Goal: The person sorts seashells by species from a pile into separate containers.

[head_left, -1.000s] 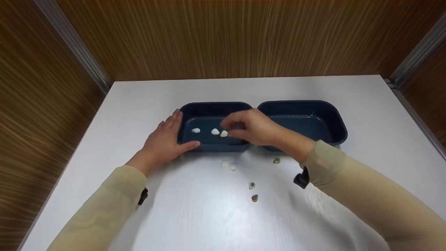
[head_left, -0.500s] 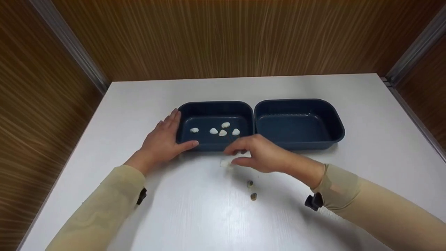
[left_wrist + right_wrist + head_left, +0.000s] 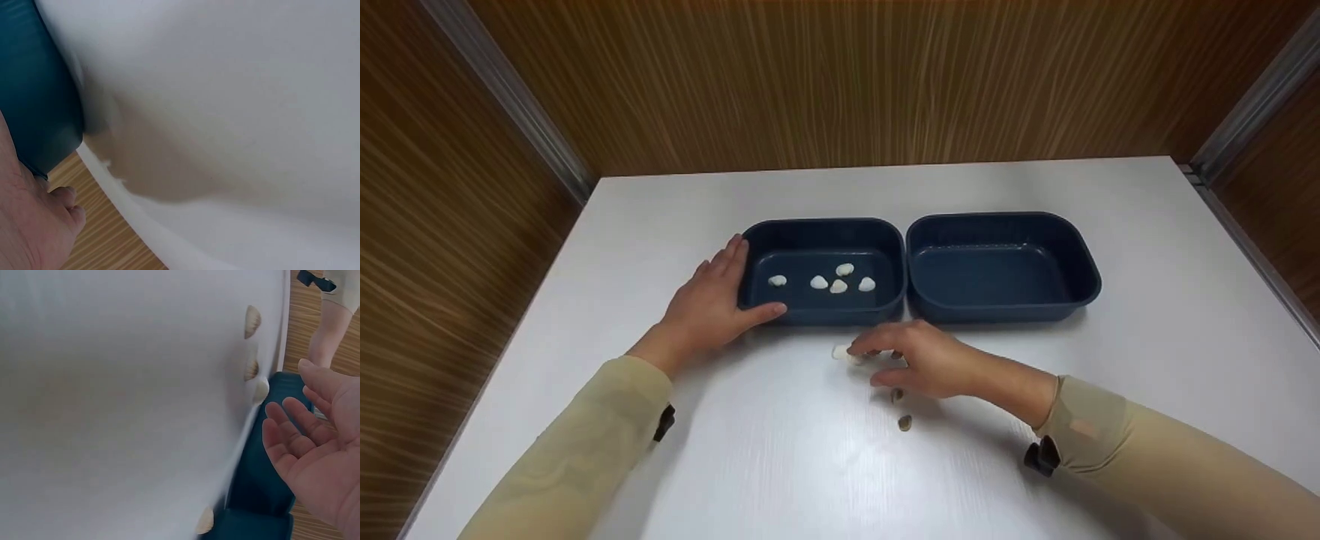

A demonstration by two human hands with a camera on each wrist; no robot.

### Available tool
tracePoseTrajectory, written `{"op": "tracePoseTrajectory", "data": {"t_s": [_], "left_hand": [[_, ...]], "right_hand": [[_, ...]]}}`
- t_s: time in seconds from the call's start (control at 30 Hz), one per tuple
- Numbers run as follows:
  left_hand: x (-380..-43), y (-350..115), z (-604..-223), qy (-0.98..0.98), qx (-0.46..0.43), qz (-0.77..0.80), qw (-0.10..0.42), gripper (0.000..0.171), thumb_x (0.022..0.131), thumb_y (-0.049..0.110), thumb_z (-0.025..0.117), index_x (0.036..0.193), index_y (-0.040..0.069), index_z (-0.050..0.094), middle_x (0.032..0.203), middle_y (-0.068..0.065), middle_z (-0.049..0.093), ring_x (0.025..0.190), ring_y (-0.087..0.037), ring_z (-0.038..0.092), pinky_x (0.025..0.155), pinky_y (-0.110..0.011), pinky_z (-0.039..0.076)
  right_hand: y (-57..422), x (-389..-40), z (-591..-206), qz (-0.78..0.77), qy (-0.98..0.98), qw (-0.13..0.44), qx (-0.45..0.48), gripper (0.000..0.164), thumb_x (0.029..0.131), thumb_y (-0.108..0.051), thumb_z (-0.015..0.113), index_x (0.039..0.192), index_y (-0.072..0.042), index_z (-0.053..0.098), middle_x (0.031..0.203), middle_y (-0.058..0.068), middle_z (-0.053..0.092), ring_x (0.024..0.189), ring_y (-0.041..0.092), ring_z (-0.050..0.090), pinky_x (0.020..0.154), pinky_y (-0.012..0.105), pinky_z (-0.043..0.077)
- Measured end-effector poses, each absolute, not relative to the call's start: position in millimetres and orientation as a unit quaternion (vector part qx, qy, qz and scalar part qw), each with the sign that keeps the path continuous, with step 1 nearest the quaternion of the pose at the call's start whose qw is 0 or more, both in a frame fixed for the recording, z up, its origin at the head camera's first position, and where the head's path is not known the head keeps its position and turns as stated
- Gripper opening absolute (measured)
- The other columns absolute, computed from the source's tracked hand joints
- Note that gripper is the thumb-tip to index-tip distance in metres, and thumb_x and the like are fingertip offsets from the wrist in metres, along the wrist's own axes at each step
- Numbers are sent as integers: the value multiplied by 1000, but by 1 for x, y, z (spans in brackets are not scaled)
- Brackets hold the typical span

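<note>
My left hand [image 3: 709, 304] rests against the left end of the left dark blue tray [image 3: 829, 316], its thumb over the front rim. Several white seashells [image 3: 838, 286] lie spread on that tray's floor. In front of the trays, my right hand [image 3: 930, 360] hovers low over the table with fingers loosely bent, apart from the thumb. White shells [image 3: 840, 352] lie by its fingertips, partly covered. Nearer the front are two brownish shells [image 3: 905, 423], one close to the thumb. In the right wrist view, the right palm [image 3: 315, 444] holds nothing, and shells [image 3: 252, 322] lie on the table.
A second dark blue tray [image 3: 1001, 307], with no shells visible in it, stands right beside the first. The white table [image 3: 750, 465] ends at wood-grained panels [image 3: 885, 82] behind and at the sides. Each sleeve carries a black strap piece [image 3: 1041, 456].
My right hand has moved from over the left tray toward me, down to the shells on the table. More white shells now show inside the tray. The left hand stays in place.
</note>
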State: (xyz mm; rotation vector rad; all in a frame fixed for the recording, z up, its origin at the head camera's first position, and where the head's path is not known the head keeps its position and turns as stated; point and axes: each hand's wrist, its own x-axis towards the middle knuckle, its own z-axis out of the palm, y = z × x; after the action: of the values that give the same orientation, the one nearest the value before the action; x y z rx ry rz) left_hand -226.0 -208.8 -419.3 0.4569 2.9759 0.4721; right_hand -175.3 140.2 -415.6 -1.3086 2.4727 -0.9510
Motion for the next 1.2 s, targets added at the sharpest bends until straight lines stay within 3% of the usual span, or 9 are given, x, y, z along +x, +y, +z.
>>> {"op": "tracePoseTrajectory", "data": {"t_s": [0.27,0.57,1.2], "left_hand": [[-226,-210,-422,975,151,159,45,125,90,89,47,170,4,3,179,-9,0,163,-30,10,132,-47,9],[-226,-209,-421,975,150,155,51,126,89,92,44,170,5,2,179,-9,-1,163,-30,10,131,-48,9],[-227,-209,-421,977,146,150,50,126,88,93,44,171,6,4,179,-8,0,164,-28,10,131,-48,10]], "right_hand": [[142,-175,-424,-296,847,104,-429,45,93,-10,83,136,-10,72,141,8,68,131,27,64,105,46,54],[142,-179,-433,-319,840,106,-426,46,93,-9,83,137,-8,71,138,8,69,116,24,70,98,43,58],[137,-184,-437,-306,842,107,-432,48,91,-9,85,137,-9,71,137,7,68,120,23,66,101,41,55]]}}
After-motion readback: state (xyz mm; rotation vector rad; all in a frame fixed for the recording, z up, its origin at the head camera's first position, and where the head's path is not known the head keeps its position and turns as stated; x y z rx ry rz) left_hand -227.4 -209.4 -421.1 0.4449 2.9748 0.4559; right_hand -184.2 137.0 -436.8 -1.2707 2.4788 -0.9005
